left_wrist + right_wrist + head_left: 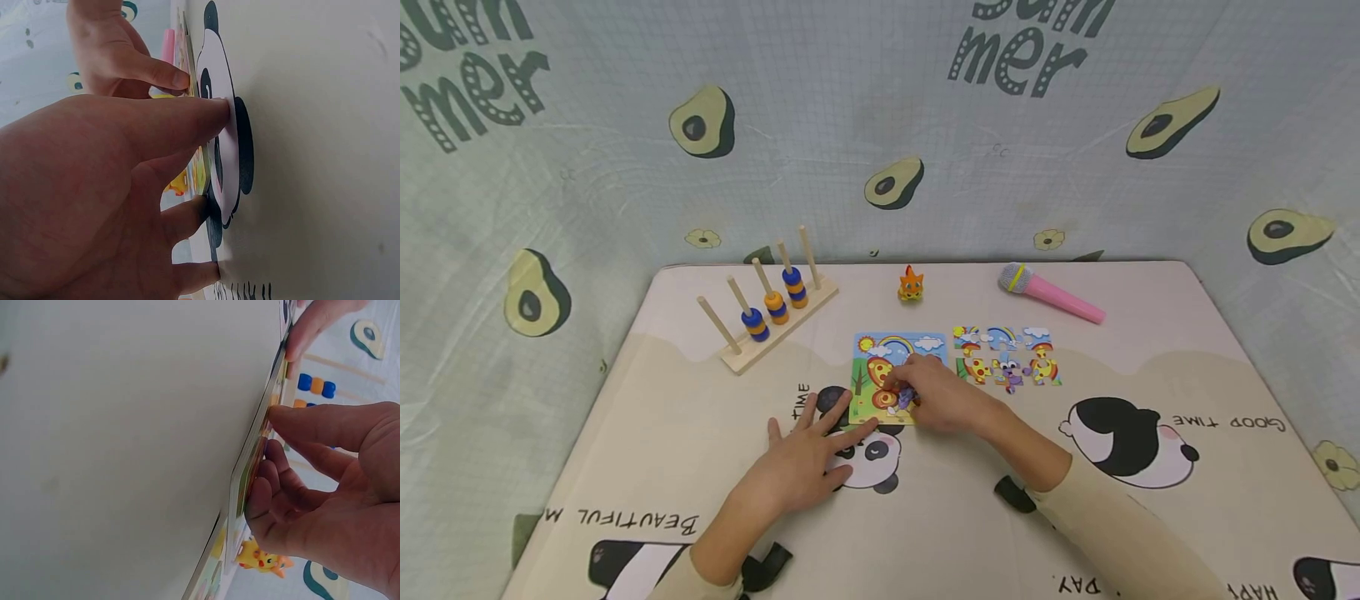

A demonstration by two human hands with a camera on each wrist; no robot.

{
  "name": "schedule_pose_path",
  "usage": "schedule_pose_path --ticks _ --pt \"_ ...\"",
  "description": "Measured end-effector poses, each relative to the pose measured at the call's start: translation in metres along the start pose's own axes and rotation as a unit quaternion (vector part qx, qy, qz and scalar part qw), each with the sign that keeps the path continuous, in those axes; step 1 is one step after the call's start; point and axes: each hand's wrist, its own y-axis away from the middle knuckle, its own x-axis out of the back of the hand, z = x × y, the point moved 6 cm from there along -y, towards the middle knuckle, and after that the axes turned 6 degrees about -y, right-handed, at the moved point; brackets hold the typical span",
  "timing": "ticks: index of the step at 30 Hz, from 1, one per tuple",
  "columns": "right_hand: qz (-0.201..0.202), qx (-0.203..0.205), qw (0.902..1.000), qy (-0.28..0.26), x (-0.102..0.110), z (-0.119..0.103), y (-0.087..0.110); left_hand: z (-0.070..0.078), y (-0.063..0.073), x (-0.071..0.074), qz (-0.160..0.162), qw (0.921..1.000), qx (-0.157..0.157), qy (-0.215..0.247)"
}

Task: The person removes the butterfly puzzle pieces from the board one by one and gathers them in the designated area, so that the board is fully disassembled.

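Observation:
A colourful picture puzzle board [865, 411] lies flat on the table. My left hand [801, 462] rests with fingers spread at its lower left, its fingertips touching the board's near edge; in the left wrist view this hand [125, 162] has straight fingers. Over the board's right side, my right hand [951, 398] is bent down with curled fingers, pinching a puzzle piece [906, 398] with purple on it against the board. Seen from the right wrist, the thumb and fingers of that hand [325, 469] meet the board surface; most of the piece is hidden.
Several loose puzzle pieces [1002, 337] lie in two rows right of the board. Behind stand an orange toy figure [911, 286] and a pink microphone [1060, 298]. At the back left is a wooden peg rack [782, 332] with blue and orange rings. A patterned cloth hangs behind the table.

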Motion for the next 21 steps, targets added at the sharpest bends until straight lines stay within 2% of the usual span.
schedule_pose_path --ticks 21 --pt "-0.010 0.006 0.9999 -0.002 -0.0003 0.0015 -0.0018 0.0006 0.0007 0.0003 0.002 1.0000 -0.002 0.001"
